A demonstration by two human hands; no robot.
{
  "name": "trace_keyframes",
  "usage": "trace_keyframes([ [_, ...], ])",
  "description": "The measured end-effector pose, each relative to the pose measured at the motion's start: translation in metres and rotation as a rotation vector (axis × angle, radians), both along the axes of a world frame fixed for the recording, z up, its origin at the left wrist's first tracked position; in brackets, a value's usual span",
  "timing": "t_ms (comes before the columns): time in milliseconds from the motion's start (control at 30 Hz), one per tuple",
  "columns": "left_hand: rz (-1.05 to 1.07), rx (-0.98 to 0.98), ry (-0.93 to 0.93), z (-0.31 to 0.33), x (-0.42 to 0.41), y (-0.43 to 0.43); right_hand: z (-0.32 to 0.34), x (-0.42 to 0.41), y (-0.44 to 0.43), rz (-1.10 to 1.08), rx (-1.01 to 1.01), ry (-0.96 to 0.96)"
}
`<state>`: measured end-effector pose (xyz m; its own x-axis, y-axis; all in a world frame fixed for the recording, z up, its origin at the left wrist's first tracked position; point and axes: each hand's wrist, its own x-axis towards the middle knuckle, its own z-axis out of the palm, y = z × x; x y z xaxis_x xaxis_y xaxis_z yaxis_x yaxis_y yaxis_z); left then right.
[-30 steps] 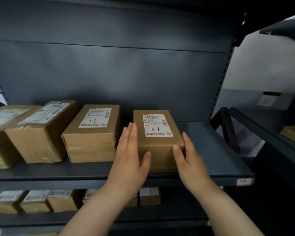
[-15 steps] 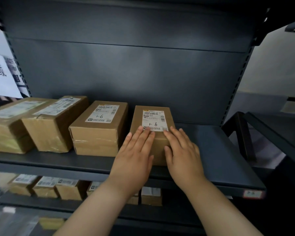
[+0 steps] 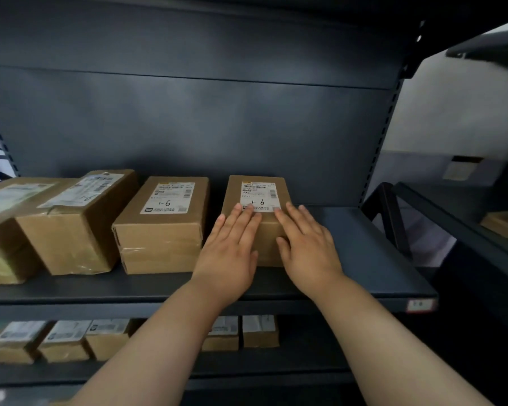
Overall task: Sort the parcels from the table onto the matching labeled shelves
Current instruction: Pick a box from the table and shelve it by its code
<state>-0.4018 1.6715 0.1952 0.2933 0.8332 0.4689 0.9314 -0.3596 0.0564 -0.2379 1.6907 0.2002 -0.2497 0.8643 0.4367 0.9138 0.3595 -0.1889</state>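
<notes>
In the head view, the parcel (image 3: pixel 260 190) stands on the shelf (image 3: pixel 364 259), at the right end of a row of boxes and just beside the next box (image 3: pixel 162 227), with a narrow gap between them. Both hands now lie flat on its top. The left hand (image 3: pixel 229 253) and the right hand (image 3: pixel 308 247) are side by side, and their fingers (image 3: pixel 247 218) are straight and close together, with the tips at the lower edge of the white label.

A second ago the hands held the parcel by its two sides, near the front edge of the shelf. Since then they have let go of the sides and moved on top, and the parcel sits deeper, about in line with its neighbour. I judge that the placing is almost done and the hands only press it into its place.

The handwritten mark on the label looks the same as on the next box, so the shelf seems correct. The shelf tag (image 3: pixel 420 304) is too blurred to read. Small boxes (image 3: pixel 258 331) stand on the shelf below.
</notes>
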Motion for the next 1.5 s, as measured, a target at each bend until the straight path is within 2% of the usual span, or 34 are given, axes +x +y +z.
trace_keyframes([
  [133,-0.092,-0.099,-0.056,0.010,-0.008,0.001,-0.004,-0.012,-0.028,-0.090,0.043,0.087],
  [300,-0.303,-0.033,0.000,0.010,-0.010,-0.016,-0.012,-0.033,-0.072,-0.205,0.036,0.164],
  [433,-0.518,-0.096,-0.022,-0.002,-0.007,-0.035,-0.026,-0.039,-0.113,-0.379,0.063,0.241],
  [633,-0.822,-0.181,-0.058,-0.025,0.037,-0.095,-0.054,-0.031,-0.217,-0.677,-0.037,0.244],
  [733,-1.000,-0.234,-0.053,-0.039,0.074,-0.142,-0.056,-0.013,-0.285,-0.893,-0.102,0.260],
  [867,-1.291,-0.233,-0.020,-0.046,0.120,-0.210,-0.055,0.002,-0.371,-1.166,-0.084,0.223],
  [1067,-1.598,-0.215,0.059,-0.031,0.161,-0.327,-0.047,-0.003,-0.494,-1.457,-0.047,0.268],
  [1267,-1.807,-0.225,0.116,-0.021,0.166,-0.462,-0.040,-0.025,-0.620,-1.661,-0.020,0.309],
  [1500,-1.942,-0.252,0.175,-0.026,0.142,-0.640,-0.040,-0.067,-0.795,-1.805,-0.038,0.329],
])
